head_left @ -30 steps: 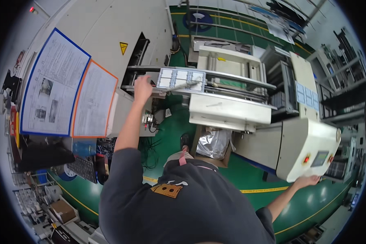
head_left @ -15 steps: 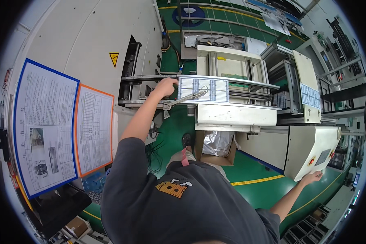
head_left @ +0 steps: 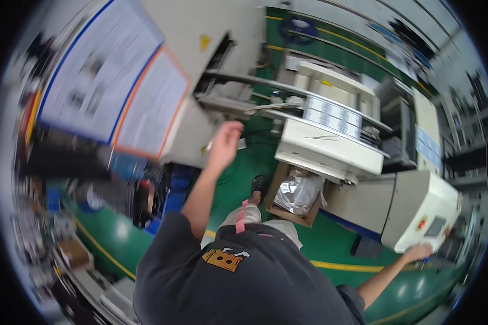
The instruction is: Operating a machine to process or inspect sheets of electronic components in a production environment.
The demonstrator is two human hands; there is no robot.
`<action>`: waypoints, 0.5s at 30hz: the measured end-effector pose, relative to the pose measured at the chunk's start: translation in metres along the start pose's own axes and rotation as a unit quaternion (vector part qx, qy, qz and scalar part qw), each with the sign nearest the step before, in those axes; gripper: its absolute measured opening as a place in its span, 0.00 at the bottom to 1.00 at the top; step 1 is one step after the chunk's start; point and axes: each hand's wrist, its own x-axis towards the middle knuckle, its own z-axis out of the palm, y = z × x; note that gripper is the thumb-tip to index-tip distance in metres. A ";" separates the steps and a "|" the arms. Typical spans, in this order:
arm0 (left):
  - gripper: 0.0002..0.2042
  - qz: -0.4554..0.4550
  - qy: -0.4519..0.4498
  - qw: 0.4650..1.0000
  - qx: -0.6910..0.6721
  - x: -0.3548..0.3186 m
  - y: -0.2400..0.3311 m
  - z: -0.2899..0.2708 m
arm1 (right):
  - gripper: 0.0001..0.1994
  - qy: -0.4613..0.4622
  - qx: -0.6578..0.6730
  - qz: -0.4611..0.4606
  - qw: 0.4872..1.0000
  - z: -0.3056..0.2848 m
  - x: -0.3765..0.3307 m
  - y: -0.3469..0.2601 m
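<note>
My left hand (head_left: 225, 143) is raised over the green floor, below the conveyor rails (head_left: 244, 81). Its bent fingers are smeared by motion, and no object shows in them. A white-and-blue panel (head_left: 333, 116), marked in a grid of cells, lies across the rails to the right of that hand, apart from it. A thin metal arm (head_left: 279, 105) reaches from the rails toward the panel. At the far right, my right hand (head_left: 417, 253) rests against the lower edge of a cream control box (head_left: 420, 211), fingers stretched along it. The box carries a small screen and a red button.
Under the conveyor stands an open cardboard box (head_left: 309, 214) with silvery foil inside. Printed sheets in blue and orange frames (head_left: 152, 103) hang on the machine at left. A similar panel (head_left: 428, 146) is at the right. Dark blue bins (head_left: 176, 187) stand left of my left arm.
My left hand has come off the rails beside the panel and moved down toward me. The view has turned, bringing more of the left side in. My right hand stays at the control box.
</note>
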 end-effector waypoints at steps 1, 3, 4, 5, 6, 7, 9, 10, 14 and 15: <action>0.09 0.014 -0.004 0.999 0.041 -0.049 0.013 -0.002 | 0.16 -0.013 -0.171 -0.106 0.979 0.000 0.003 -0.009; 0.10 -0.020 -0.074 0.997 0.002 -0.138 0.000 0.010 | 0.10 -0.040 -0.277 -0.062 0.958 0.000 0.014 0.004; 0.10 -0.092 -0.158 0.983 0.015 -0.181 0.004 0.006 | 0.13 0.077 -0.174 0.037 0.981 0.004 0.012 0.008; 0.12 -0.133 -0.222 0.966 0.011 -0.229 0.002 -0.012 | 0.13 0.059 -0.108 0.011 0.992 -0.064 -0.013 -0.107; 0.13 -0.140 -0.261 0.954 0.049 -0.271 -0.014 -0.023 | 0.14 0.065 0.146 0.103 0.982 -0.101 0.010 -0.151; 0.14 -0.150 -0.298 0.939 0.085 -0.312 -0.032 -0.037 | 0.14 0.061 0.190 0.085 0.976 -0.143 -0.006 -0.210; 0.17 -0.134 -0.239 0.953 0.131 -0.385 -0.061 -0.067 | 0.18 0.142 0.476 -0.097 0.862 -0.238 -0.032 -0.297; 0.17 -0.132 -0.214 0.958 0.135 -0.410 -0.061 -0.087 | 0.14 0.095 0.558 -0.106 0.818 -0.263 -0.056 -0.335; 0.15 -0.201 -0.103 0.951 0.210 -0.509 -0.050 -0.189 | 0.09 -0.271 0.712 -0.295 0.576 -0.396 -0.235 -0.467; 0.15 -0.297 -0.107 0.927 0.205 -0.524 -0.025 -0.219 | 0.05 -0.354 0.726 -0.333 0.486 -0.441 -0.281 -0.489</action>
